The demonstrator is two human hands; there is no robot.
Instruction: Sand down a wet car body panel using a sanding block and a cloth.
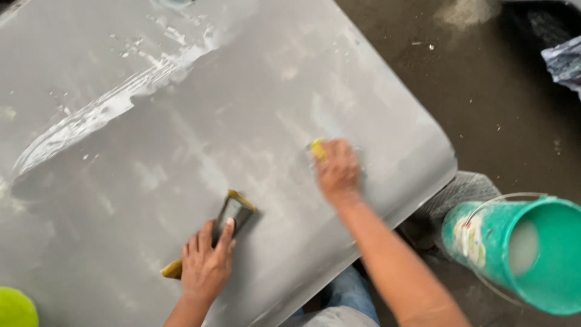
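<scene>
One big grey panel (254, 109) fills most of the view, streaked with wet white residue, and a green bucket (532, 254) sits near right on the floor. Looks like mid wet-sanding. The left hand (206, 266) presses flat on a sanding block (233, 213); the right hand (338, 169) grips a yellow sponge (318, 149). Next stroke probably needs even pressure.

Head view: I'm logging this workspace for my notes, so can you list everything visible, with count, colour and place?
Panel: one, grey, streaked with white residue, fills most of the view.
Sanding block: one, dark grey with yellow edges, on the panel under the left hand.
Yellow pad: one, under the right hand's fingers.
Bucket: one, green, wire handle, on the floor at right.
Round green object: one, bottom left corner.
Floor: dark, dusty.
Left hand: on the block.
Right hand: pressing the pad.
</scene>
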